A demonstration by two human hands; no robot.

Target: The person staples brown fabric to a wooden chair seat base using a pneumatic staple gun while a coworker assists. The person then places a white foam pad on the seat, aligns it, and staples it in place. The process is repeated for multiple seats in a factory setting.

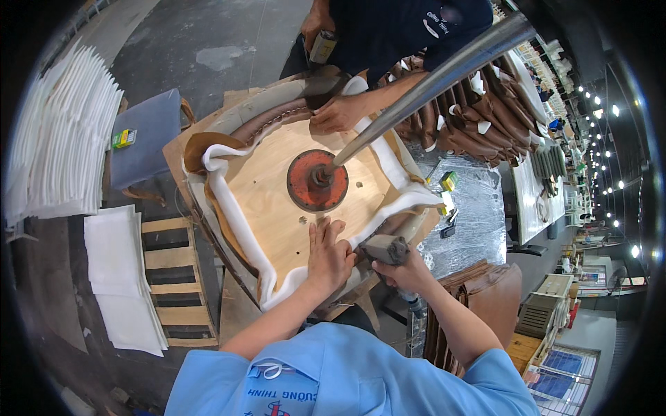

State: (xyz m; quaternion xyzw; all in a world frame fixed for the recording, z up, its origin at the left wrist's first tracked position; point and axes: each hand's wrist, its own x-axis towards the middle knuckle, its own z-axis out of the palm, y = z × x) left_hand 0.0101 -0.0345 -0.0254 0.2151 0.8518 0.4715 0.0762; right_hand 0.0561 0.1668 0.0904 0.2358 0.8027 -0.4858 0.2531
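Note:
A plywood seat board (263, 194) lies in front of me, edged with white padding (236, 215) and brown leather (208, 147). A round red press plate (297, 182) on a metal pole (416, 90) bears on its middle. My left hand (329, 258) rests on the board's near edge, fingers stretched toward the plate, holding nothing. In my right hand (411, 273) is a staple gun (386, 249), its nose at the near right edge. Across from me, a co-worker's hand (341, 113) touches the far edge, where a row of staples runs along the leather.
The co-worker's other hand holds a second staple gun (323, 47). Brown leather covers (479, 104) are heaped at the far right, beside a plastic-wrapped table (472, 236). White sheets (59, 132) stack up at left, near a wooden pallet (170, 258) and a grey-blue padded seat (147, 156).

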